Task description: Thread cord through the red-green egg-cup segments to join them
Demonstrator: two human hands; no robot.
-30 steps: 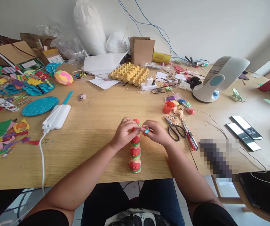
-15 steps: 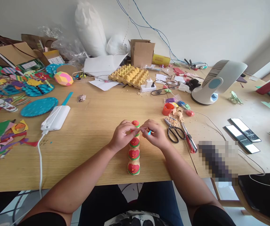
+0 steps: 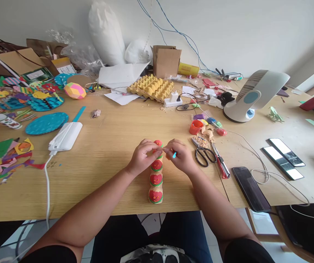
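A strip of egg-carton cups [image 3: 156, 179] painted red with green rims lies on the wooden table [image 3: 110, 153], running toward me. My left hand [image 3: 142, 156] is curled over its upper cups, fingers pinched at the far end. My right hand [image 3: 181, 155] is pinched just right of the strip, holding a small blue piece [image 3: 174, 155] and a thin pale strip that reaches to my left fingers.
Black scissors [image 3: 204, 153] and a red utility knife [image 3: 220, 160] lie right of my hands, a phone [image 3: 251, 189] at the table edge. A white power bank [image 3: 65, 136] and coloured paper scraps [image 3: 3, 155] sit left. A yellow egg tray [image 3: 150, 86] and desk fan [image 3: 255, 94] stand further back.
Both hands stay pinched over the top of the painted strip with only small finger shifts. The view moved slightly.
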